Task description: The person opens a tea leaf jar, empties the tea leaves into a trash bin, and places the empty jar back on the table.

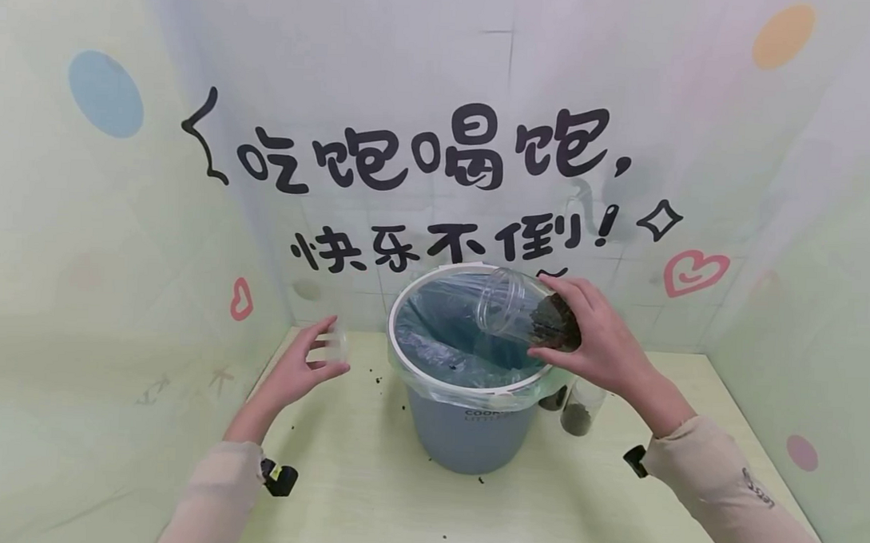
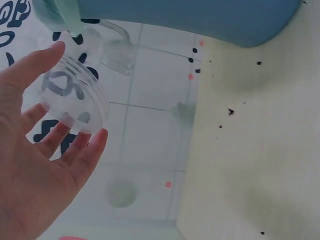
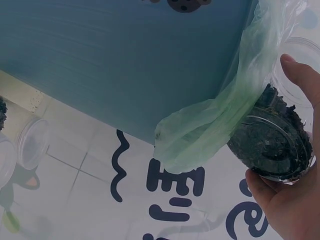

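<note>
My right hand point(image 1: 601, 337) grips a clear plastic jar point(image 1: 504, 306) near its base. The jar tilts, its uncapped mouth over the bin and lower than its base. Dark dry flakes point(image 3: 272, 145) sit packed at the base end, as the right wrist view also shows. Below stands a blue-grey bin point(image 1: 468, 436) with a white rim and a translucent green liner bag point(image 1: 446, 360). Left of the bin, my left hand point(image 1: 295, 370) holds a clear round lid point(image 2: 75, 95) between thumb and fingers, in the air and apart from the bin.
Behind the bin on the right stand a clear jar point(image 1: 580, 411) with dark contents and another jar point(image 1: 553, 397) partly hidden by the bin. Dark crumbs point(image 1: 481, 480) are scattered over the pale tabletop point(image 1: 370, 493). A printed backdrop point(image 1: 443, 48) encloses the back and sides.
</note>
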### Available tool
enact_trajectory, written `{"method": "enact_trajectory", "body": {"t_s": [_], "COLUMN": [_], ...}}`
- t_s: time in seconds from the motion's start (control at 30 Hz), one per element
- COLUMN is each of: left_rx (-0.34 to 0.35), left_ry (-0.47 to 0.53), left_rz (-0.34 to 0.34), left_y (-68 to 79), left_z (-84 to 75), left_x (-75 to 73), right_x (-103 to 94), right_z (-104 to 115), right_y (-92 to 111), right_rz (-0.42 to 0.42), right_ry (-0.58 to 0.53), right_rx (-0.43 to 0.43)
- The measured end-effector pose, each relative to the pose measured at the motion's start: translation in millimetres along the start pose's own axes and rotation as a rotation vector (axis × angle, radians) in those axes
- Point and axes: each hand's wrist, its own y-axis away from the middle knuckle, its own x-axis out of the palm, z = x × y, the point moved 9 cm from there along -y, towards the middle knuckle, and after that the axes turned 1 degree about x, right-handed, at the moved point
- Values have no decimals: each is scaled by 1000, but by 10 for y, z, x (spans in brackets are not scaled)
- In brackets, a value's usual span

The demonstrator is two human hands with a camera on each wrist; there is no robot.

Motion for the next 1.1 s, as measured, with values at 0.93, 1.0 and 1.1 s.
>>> {"method": "enact_trajectory", "body": {"t_s": [0.93,1.0,1.1], "left_rx": [-268,-287,-307], "left_ry": [-519,-530,-540], "left_rz": [98,102,108], "left_y": [451,492,551], "left_z": [1102,1144,1188], "left_x": [412,433,466], "right_x": [-8,-9,-9], "right_z": [-6,-6,-3], "right_y": [5,5,3], "right_rz": [1,1,1], "right_ry": [-1,-2,-1], "right_rx": [10,10,7]}}
